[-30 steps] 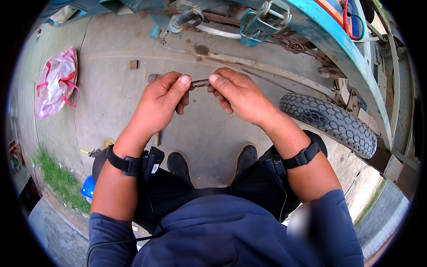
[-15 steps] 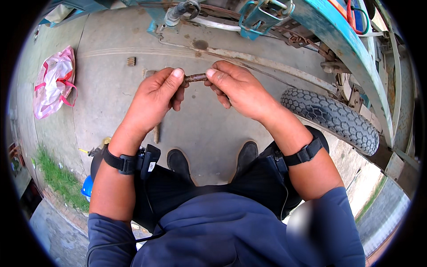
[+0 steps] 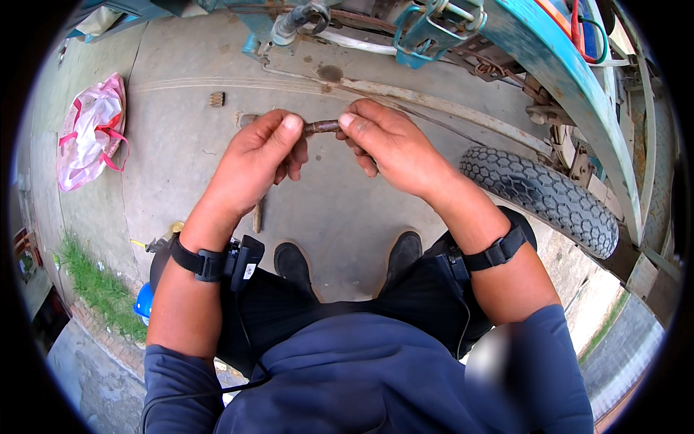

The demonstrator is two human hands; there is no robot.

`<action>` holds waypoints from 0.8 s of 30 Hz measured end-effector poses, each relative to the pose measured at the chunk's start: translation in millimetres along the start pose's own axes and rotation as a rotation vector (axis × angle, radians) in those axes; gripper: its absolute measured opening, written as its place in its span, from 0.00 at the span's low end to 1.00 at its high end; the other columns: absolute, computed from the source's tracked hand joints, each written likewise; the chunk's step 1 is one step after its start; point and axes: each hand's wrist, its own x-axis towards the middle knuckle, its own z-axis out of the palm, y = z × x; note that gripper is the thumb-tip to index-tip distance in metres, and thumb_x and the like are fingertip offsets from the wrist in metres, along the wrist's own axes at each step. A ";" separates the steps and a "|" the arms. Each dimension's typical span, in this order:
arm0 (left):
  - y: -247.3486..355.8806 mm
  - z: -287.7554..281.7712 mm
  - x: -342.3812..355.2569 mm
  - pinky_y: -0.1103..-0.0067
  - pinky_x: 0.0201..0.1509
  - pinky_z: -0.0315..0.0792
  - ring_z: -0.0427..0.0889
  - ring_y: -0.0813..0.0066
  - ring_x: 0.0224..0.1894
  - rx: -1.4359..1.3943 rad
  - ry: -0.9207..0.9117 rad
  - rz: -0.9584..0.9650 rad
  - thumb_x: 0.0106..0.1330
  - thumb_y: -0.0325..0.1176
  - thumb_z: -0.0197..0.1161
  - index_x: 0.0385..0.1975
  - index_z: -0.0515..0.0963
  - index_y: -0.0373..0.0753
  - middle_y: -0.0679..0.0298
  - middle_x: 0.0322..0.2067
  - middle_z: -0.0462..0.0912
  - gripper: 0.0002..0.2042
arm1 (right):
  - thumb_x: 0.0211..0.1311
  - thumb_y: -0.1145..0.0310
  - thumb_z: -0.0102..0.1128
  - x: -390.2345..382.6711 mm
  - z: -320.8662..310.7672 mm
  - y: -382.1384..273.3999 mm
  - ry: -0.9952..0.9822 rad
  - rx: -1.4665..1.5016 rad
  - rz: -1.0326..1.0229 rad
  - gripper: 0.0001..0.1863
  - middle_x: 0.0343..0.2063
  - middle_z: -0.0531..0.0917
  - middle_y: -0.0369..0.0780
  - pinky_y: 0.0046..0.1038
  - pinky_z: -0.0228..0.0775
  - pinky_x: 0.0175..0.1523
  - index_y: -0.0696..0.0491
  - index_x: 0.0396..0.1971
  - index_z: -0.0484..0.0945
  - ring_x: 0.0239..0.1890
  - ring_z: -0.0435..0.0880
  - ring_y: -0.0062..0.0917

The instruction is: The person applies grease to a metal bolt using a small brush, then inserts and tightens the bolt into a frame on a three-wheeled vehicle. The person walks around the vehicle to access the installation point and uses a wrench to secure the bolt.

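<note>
Between my two hands is a short, dark, rusty bolt or pin (image 3: 322, 126), lying level in the air above the floor. My left hand (image 3: 266, 148) pinches its left end between thumb and fingers. The right end is pinched the same way by my right hand (image 3: 383, 141). Both ends are partly hidden by the fingertips, so the exact kind is hard to make out. Beneath my left hand lies what looks like a hammer on the concrete, its wooden handle (image 3: 257, 215) showing below the hand; the hand covers its middle.
A small brown ridged block (image 3: 217, 99) lies on the floor, with a pink-and-white plastic bag (image 3: 92, 134) farther left. On the right stands a blue-painted metal frame (image 3: 557, 72) with a treaded tyre (image 3: 542, 195). A blue rounded object (image 3: 143, 302) is by my left elbow.
Both hands keep their pinch on the rusty bolt or pin, which has turned slightly. The whole view has shifted a little; nothing has been let go.
</note>
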 end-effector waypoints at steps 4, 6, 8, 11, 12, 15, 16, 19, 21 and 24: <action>4.2 11.5 -1.1 0.87 0.26 0.62 0.72 0.85 0.25 0.054 0.053 0.145 0.74 0.47 0.50 0.45 0.72 0.37 0.69 0.26 0.75 0.18 | 0.70 0.56 0.50 0.6 -3.3 -0.5 0.009 0.011 0.041 0.18 0.19 0.74 0.36 0.27 0.64 0.26 0.58 0.32 0.73 0.19 0.70 0.19; 3.8 8.4 1.3 0.87 0.26 0.62 0.72 0.84 0.24 0.064 0.034 0.101 0.74 0.47 0.50 0.45 0.72 0.37 0.68 0.26 0.75 0.18 | 0.70 0.56 0.50 0.4 -5.0 -2.3 -0.009 -0.017 0.048 0.18 0.20 0.75 0.38 0.29 0.66 0.29 0.58 0.33 0.73 0.21 0.72 0.22; 3.0 4.2 4.7 0.86 0.26 0.62 0.72 0.84 0.23 0.072 0.008 0.048 0.74 0.47 0.50 0.44 0.73 0.37 0.69 0.26 0.75 0.17 | 0.70 0.56 0.50 0.4 -6.1 -0.8 -0.006 -0.069 0.021 0.18 0.22 0.77 0.40 0.31 0.68 0.32 0.58 0.34 0.73 0.24 0.75 0.26; 1.5 -1.1 7.4 0.86 0.26 0.62 0.70 0.85 0.21 0.054 -0.025 -0.035 0.73 0.48 0.51 0.41 0.74 0.37 0.70 0.25 0.74 0.17 | 0.69 0.56 0.50 1.9 -6.1 3.9 0.013 -0.153 -0.046 0.18 0.25 0.79 0.44 0.35 0.69 0.38 0.58 0.36 0.74 0.30 0.78 0.33; 0.2 -1.6 7.8 0.86 0.26 0.62 0.70 0.85 0.21 0.028 -0.030 -0.056 0.74 0.48 0.51 0.41 0.74 0.37 0.70 0.25 0.74 0.18 | 0.69 0.56 0.51 1.7 -6.1 3.6 0.012 -0.163 -0.050 0.17 0.26 0.79 0.45 0.35 0.69 0.40 0.58 0.36 0.74 0.32 0.78 0.35; 0.7 1.6 6.1 0.86 0.25 0.62 0.69 0.85 0.21 -0.034 0.020 -0.044 0.74 0.47 0.51 0.40 0.74 0.37 0.71 0.25 0.74 0.17 | 0.68 0.57 0.50 1.9 -6.3 1.0 0.006 -0.195 -0.058 0.17 0.28 0.80 0.46 0.36 0.69 0.42 0.58 0.37 0.74 0.34 0.79 0.38; 1.7 4.4 5.3 0.86 0.25 0.62 0.69 0.85 0.21 -0.052 0.045 -0.026 0.73 0.47 0.51 0.41 0.74 0.37 0.71 0.25 0.74 0.17 | 0.68 0.57 0.50 1.9 -6.7 0.0 0.006 -0.207 -0.060 0.17 0.28 0.80 0.46 0.36 0.69 0.42 0.58 0.37 0.75 0.35 0.79 0.38; 4.5 10.3 3.8 0.86 0.25 0.63 0.70 0.85 0.21 0.004 0.079 0.128 0.74 0.44 0.52 0.41 0.74 0.37 0.70 0.25 0.74 0.15 | 0.68 0.57 0.50 2.7 -7.7 2.0 0.019 -0.215 -0.052 0.17 0.28 0.79 0.46 0.36 0.69 0.42 0.58 0.37 0.75 0.35 0.78 0.37; 3.6 8.7 5.2 0.87 0.24 0.62 0.71 0.85 0.21 0.019 0.068 0.096 0.74 0.45 0.51 0.43 0.73 0.37 0.69 0.25 0.74 0.15 | 0.68 0.57 0.50 2.1 -8.5 0.5 0.006 -0.220 -0.051 0.17 0.28 0.79 0.45 0.36 0.69 0.42 0.58 0.38 0.74 0.35 0.78 0.37; 3.7 3.8 6.7 0.87 0.23 0.62 0.72 0.85 0.21 0.005 0.028 0.030 0.74 0.44 0.50 0.40 0.73 0.37 0.70 0.25 0.75 0.15 | 0.68 0.57 0.51 2.1 -8.2 1.6 0.000 -0.210 -0.057 0.17 0.28 0.79 0.45 0.36 0.69 0.42 0.58 0.38 0.74 0.35 0.78 0.37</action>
